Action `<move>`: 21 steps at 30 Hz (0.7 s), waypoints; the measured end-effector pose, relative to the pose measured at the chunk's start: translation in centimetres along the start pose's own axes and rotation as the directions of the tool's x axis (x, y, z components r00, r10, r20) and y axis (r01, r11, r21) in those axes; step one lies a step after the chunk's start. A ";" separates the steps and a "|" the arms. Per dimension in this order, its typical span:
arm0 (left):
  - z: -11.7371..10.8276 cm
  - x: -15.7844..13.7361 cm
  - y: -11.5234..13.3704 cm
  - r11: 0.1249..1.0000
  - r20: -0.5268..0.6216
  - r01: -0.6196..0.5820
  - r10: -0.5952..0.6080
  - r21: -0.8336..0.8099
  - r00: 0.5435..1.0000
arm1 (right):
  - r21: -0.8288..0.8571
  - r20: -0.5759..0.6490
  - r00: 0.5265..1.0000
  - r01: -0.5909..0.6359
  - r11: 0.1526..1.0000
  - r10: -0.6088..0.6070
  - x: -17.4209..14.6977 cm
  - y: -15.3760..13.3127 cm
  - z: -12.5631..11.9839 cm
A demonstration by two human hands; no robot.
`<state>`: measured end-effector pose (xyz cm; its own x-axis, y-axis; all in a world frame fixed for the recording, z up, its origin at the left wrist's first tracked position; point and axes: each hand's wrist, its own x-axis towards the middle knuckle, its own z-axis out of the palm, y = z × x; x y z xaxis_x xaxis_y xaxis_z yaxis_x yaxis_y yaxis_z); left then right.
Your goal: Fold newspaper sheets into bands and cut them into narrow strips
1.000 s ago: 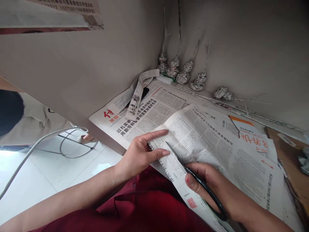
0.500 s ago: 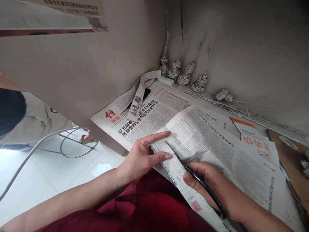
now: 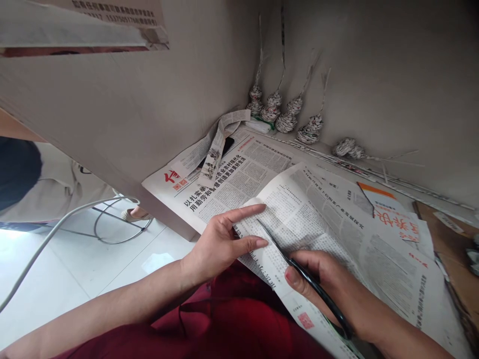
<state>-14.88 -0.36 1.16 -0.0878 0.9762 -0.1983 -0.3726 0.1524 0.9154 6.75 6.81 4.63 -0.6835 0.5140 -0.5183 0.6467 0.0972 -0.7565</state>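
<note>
My right hand is wrapped round a pair of black-handled scissors. Their blade lies along a sheet of newspaper, its tip just above my left thumb and pointing up and left. My left hand grips the left edge of this sheet; thumb and index finger rest on top, while the other fingers are hidden beneath. A narrow part of the sheet runs below the blade toward my lap, with a red square print on it. The sheet lies partly over a larger newspaper spread on the table.
Several gourd-shaped woven paper pieces stand along the back wall; another woven piece lies on its side. Curled newspaper strips partly cover a dark phone-like object. Thin paper rods lie along the wall. Cardboard is at right. Another person sits at left.
The view has shifted very slightly. Both hands, the scissors and the newspaper sheet keep practically the same positions.
</note>
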 end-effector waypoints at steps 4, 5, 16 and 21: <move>0.1 0.0 -0.1 1.000 -0.014 -0.011 0.011 0.014 1.000 | -0.015 -0.008 1.000 0.004 1.000 -0.004 0.1 0.1 0.0; 0.1 0.0 -0.1 1.000 -0.016 -0.014 0.014 0.011 1.000 | 0.006 -0.006 1.000 -0.002 1.000 0.002 0.2 0.0 0.1; -1.1 0.5 0.2 0.999 -0.099 -0.041 0.042 0.011 0.994 | 0.064 -0.010 1.000 0.002 0.998 -0.001 0.3 -0.3 0.0; -1.5 0.4 0.5 0.994 -0.074 -0.055 0.062 0.090 0.995 | 0.065 0.026 0.999 -0.040 0.997 0.038 0.2 -1.4 -0.3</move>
<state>-16.51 -0.10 1.05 -0.1794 0.9696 -0.1666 -0.2823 0.1115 0.9528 5.81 6.98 5.72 -0.6670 0.4948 -0.5570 0.6501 0.0213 -0.7596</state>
